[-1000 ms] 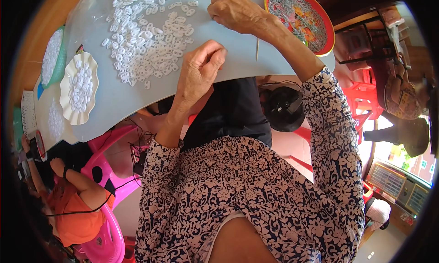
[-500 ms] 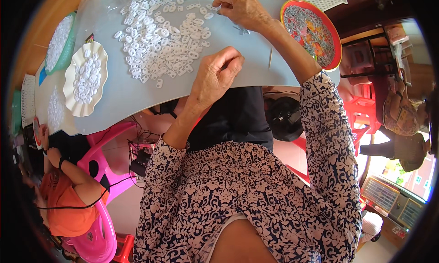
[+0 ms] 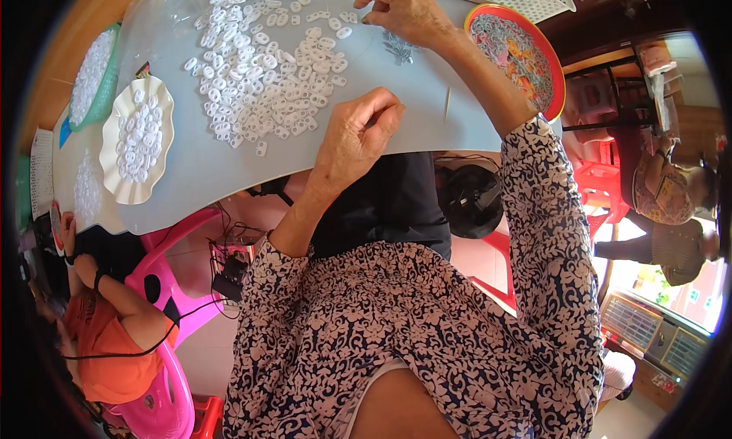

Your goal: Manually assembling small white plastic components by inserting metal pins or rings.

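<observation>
White ring pile point(image 3: 267, 65) sprawls across counter point(image 3: 229, 164), long axis toward far edge. Left hand point(image 3: 358, 134) curled beside pile, right hand point(image 3: 400, 8) pinching; contents unclear. Pile sits lower than before.

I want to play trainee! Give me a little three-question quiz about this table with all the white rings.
1. True or false: the left hand is curled loosely near the table's front edge.
2. Which dish holds the colourful pieces?
A. the white scalloped plate
B. the red-rimmed round tray
C. the green basket
3. Fill in: the right hand rests just to the ____ of the big pile of white rings.

Key
1. True
2. B
3. right
</observation>
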### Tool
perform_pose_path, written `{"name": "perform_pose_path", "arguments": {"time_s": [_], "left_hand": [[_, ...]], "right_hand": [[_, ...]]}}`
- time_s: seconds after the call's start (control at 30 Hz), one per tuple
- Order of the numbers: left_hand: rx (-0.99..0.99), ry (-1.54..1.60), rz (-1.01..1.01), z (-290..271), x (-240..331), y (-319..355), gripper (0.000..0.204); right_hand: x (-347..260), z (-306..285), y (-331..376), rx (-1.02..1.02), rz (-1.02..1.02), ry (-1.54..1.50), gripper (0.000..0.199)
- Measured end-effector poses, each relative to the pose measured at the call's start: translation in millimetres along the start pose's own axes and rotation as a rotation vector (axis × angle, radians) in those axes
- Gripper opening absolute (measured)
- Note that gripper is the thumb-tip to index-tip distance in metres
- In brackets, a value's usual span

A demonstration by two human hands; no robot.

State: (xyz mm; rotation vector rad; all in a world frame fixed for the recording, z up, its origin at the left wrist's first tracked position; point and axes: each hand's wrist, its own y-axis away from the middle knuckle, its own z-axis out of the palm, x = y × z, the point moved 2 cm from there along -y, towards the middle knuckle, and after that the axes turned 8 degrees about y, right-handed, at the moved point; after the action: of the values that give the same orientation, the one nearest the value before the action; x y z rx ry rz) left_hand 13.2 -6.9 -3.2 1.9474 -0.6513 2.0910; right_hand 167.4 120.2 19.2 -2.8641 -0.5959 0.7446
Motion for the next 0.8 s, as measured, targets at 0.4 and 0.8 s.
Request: {"name": "perform_pose_path", "arguments": {"time_s": [0.4, 0.8], "left_hand": [[0.006, 0.01, -0.016, -1, 0, 1, 0.014], [0.151, 0.713, -0.136, -26, -15, -14, 0.032]], "right_hand": [[-3, 8, -3, -0.092, 0.0, 0.24, 0.013], [-44, -7, 68, -0.061, 0.069, -0.585, 0.014]]}}
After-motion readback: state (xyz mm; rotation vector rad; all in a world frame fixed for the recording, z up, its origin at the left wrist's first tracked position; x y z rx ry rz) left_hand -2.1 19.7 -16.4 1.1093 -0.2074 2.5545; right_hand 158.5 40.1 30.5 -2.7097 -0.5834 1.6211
